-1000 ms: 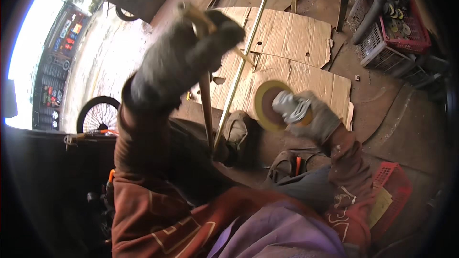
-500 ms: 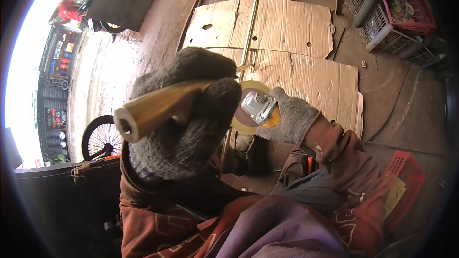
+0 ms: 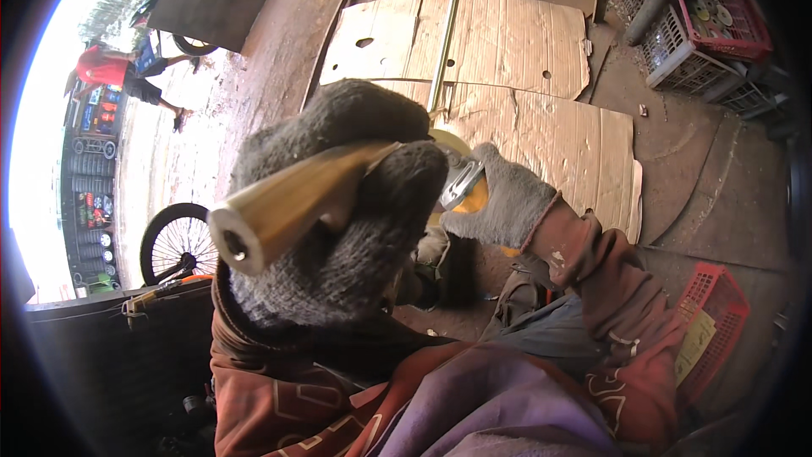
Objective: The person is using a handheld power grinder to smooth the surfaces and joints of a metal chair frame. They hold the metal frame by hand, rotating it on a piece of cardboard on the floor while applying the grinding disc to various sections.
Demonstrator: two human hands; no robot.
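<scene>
A tan, hollow-ended rod [image 3: 279, 211] sits in the gloved left hand [image 3: 347, 250], its open end slanting down and toward the left, close to the camera. The left fingers are wrapped firmly around it, and the rod's far part is hidden behind them. Just beside those fingers is an angle grinder [image 3: 465, 193] with a metal front and yellow body, in the grasp of the gloved right hand [image 3: 512, 203]. The right thumb lies along its upper side; the other fingers are mostly hidden beneath. The grinder's yellowish disc [image 3: 452, 140] shows only in part behind the left fingertips, so whether it touches the rod cannot be told. Beyond the hands, a shiny metal bar [image 3: 448, 30] lies across flattened cardboard [image 3: 558, 148] on a brown floor. Below, a purple cloth [image 3: 491, 406] covers the lap. Right of the person stands a red basket [image 3: 719, 322] with a yellowish sheet in it; farther up, another red basket [image 3: 736, 42] holds round discs. On the left are a spoked wheel [image 3: 176, 245] and, well apart outside, a person in a red top [image 3: 106, 66].
</scene>
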